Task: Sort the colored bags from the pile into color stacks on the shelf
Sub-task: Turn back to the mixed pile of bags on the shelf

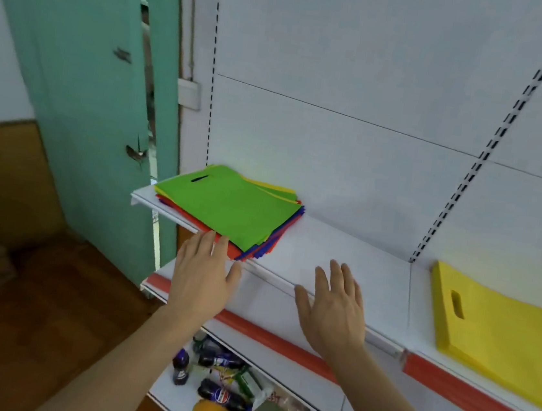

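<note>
I judge the sorting barely begun: only a yellow stack point(498, 329) lies toward the shelf's point(341, 257) right end, while the mixed pile point(228, 210), green bag on top, sits at its left end. My left hand point(202, 275) reaches it with fingers spread, my right hand point(335, 310) flat, empty. Bottles point(221, 395) clutter the lower shelf; nothing blocks me.

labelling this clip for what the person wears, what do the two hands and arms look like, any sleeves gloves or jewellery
Both the left hand and the right hand are bare, with no gloves. No rings, watch or bracelet show. Both forearms are uncovered as far as the frame reaches, with no sleeve in view. The picture is slightly blurred, so small markings cannot be told.
</note>
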`<state>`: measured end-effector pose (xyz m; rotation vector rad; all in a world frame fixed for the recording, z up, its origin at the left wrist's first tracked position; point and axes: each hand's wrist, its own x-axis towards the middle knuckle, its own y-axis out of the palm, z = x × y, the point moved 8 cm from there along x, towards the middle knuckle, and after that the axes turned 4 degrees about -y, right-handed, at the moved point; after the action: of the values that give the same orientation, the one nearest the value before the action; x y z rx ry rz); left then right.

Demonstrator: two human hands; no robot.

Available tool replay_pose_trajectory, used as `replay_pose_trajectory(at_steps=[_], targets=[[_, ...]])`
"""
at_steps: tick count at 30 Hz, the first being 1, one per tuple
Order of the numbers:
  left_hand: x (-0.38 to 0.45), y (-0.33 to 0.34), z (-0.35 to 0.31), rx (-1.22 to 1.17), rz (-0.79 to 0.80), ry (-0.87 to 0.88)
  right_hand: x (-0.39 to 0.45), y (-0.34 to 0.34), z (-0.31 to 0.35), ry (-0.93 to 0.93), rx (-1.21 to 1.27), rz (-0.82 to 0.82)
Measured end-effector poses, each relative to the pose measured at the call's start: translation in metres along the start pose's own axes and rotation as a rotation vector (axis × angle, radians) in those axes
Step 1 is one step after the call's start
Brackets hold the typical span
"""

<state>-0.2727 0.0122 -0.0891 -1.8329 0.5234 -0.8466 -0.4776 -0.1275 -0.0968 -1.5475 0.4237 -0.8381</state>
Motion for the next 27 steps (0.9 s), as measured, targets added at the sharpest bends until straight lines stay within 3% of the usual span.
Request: replay_pose_trajectory(at_steps=[10, 18, 23, 27], targets=[[0.073, 0.016, 0.093, 0.079, 0.042, -0.052, 0.109, 0.03, 0.086, -0.058, 0.079, -0.047], [0.161, 0.036, 0.121, 0.153, 0.079, -0.032, 0.184, 0.069, 0.105, -0.009, 0.048, 0.098], [0.184, 0.061, 0.132, 0.202, 0.151, 0.011, 0.196, 0.096, 0.113, -0.004, 0.025, 0.208], [0.209, 0.06, 0.131, 0.255, 0.115, 0.061, 0.207, 0.099, 0.114, -0.004, 0.02, 0.229]])
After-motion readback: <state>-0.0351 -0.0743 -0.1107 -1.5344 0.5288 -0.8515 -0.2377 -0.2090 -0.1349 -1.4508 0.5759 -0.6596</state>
